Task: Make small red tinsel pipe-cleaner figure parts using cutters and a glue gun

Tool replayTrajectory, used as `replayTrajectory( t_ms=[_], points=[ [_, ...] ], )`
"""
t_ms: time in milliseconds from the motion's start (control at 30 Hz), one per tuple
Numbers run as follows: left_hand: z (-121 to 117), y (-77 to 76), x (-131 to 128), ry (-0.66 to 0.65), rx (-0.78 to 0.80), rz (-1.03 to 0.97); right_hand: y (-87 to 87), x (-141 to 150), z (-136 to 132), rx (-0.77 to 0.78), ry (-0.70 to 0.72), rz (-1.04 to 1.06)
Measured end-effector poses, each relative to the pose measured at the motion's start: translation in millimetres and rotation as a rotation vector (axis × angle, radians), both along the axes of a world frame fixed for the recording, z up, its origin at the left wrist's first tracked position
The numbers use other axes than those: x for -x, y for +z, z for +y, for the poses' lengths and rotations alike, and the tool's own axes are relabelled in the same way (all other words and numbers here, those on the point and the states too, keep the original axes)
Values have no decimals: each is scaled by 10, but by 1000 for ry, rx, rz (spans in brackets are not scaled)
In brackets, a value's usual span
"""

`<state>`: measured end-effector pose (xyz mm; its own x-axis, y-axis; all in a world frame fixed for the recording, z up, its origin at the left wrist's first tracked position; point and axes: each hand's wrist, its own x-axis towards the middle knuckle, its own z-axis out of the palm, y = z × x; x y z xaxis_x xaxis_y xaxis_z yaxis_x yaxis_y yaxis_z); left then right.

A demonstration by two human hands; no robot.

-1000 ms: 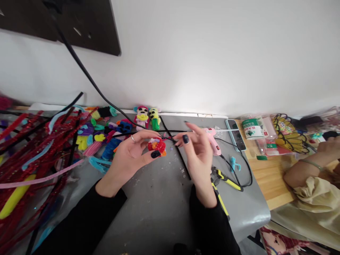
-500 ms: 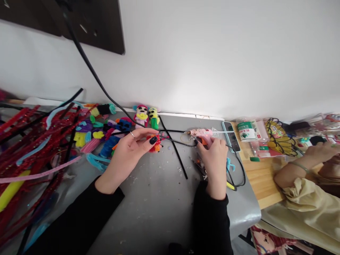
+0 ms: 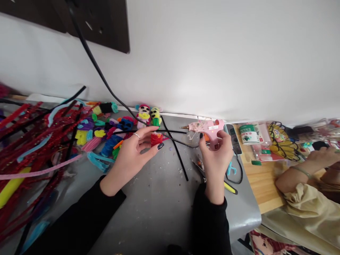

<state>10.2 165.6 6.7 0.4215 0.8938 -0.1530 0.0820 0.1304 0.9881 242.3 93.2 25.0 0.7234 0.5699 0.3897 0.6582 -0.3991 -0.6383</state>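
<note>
Between thumb and fingers, my left hand (image 3: 134, 156) pinches a small red fuzzy piece (image 3: 156, 139) with an orange top. A pink glue gun (image 3: 204, 126) is gripped by its handle in my right hand (image 3: 216, 156), its metal nozzle pointing left toward the red piece, with a gap between them. Two small pipe-cleaner dolls (image 3: 143, 114) stand by the wall, beyond my left hand. A black pipe cleaner (image 3: 175, 152) lies on the grey mat between my hands. Under my right wrist, a dark tool and a yellow-handled cutter (image 3: 230, 188) are partly hidden.
Red tinsel stems (image 3: 37, 141) and several coloured fuzzy pieces (image 3: 107, 143) crowd the left side. A black power cord (image 3: 98, 69) hangs from the wall socket plate. At right are a phone (image 3: 233, 138), a bottle (image 3: 249, 133) and another person's arm (image 3: 294, 175).
My right hand has lifted the pink glue gun and tilted it, its nozzle further left. The red piece has turned in my left fingers, now showing its orange top. The view has shifted slightly.
</note>
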Motion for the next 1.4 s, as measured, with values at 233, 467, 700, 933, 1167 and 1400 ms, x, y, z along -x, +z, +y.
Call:
replayTrajectory(
  t_ms=[233, 467, 700, 933, 1167, 1400],
  points=[
    [-28, -15, -6, 67, -199, 101, -27, 198, 6, -55, 168, -116],
    [-56, -50, 11, 55, -229, -9, -61, 210, -3, -115, 214, -210],
    [-59, -64, -4, 23, -184, -184, -58, 241, -10, -140, 218, -191],
    [-53, -18, 2, 3, -169, -168, -50, 248, -17, -137, 254, -196],
    [-43, -12, 9, 6, -121, -171, -57, 224, -25, -126, 269, -226],
    [-34, 17, 16, -6, -70, -204, -55, 220, -29, -132, 245, -232]
  ],
)
